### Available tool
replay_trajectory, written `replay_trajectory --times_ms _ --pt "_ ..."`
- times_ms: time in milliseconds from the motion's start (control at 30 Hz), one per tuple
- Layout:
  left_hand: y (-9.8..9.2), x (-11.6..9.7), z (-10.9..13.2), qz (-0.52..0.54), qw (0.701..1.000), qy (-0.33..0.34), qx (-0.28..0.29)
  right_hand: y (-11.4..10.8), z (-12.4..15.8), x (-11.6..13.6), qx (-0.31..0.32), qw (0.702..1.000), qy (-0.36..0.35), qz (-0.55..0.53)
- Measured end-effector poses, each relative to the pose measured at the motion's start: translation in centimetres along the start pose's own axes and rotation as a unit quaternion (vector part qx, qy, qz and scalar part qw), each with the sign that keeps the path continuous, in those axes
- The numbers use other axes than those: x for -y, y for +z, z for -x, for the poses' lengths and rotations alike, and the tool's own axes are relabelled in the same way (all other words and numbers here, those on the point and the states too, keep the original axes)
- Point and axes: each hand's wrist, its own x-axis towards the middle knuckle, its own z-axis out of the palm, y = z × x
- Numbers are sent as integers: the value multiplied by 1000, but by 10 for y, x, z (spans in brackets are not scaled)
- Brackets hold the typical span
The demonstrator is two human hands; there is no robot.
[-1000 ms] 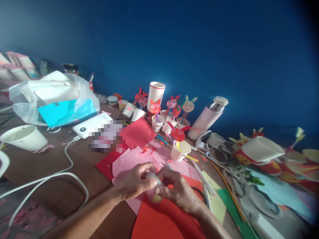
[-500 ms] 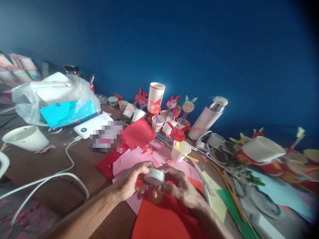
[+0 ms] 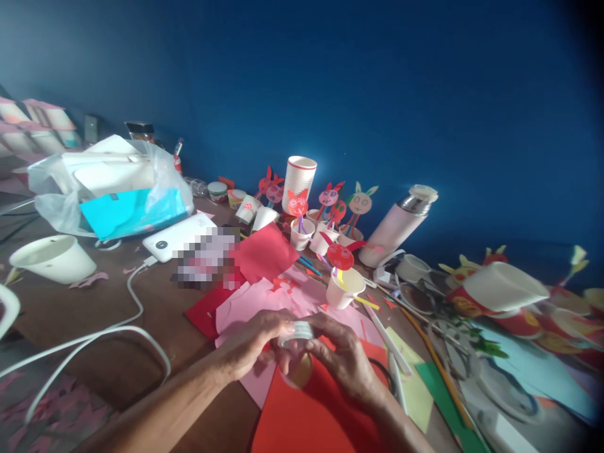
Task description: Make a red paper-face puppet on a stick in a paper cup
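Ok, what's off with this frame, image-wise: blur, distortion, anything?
Head view: a pixelated patch covers part of the table beside the power bank; the top-right corner falls dark; the white cup at right looks soft, while the tape roll looks fairly sharp; the wide lens tilts the whole scene.

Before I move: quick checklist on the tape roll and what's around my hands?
Clear tape roll held between left hand and right hand: ok.
Free tape end lifted: cannot tell, too small to see.
Round tan disc just below the roll, at the fingers: ok.
Red paper sheet lying flat under the hands: ok.
Upright paper cup standing apart from the hands: ok.
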Motion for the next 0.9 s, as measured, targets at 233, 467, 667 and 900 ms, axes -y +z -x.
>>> replay_trajectory --times_ms 233,467,667,900 --pt "-3 4 -3 7 999 -13 39 0 0 -4 9 1000 -13 4" --pt "-1 -5 0 -40 996 31 75 -1 0 -11 -14 1000 -8 -8" --pt "-1 -6 3 -100 995 9 13 1 2 -10 -1 1000 -4 2" --pt "-3 1 -2 -6 998 5 57 1 1 -8 -2 1000 7 -9"
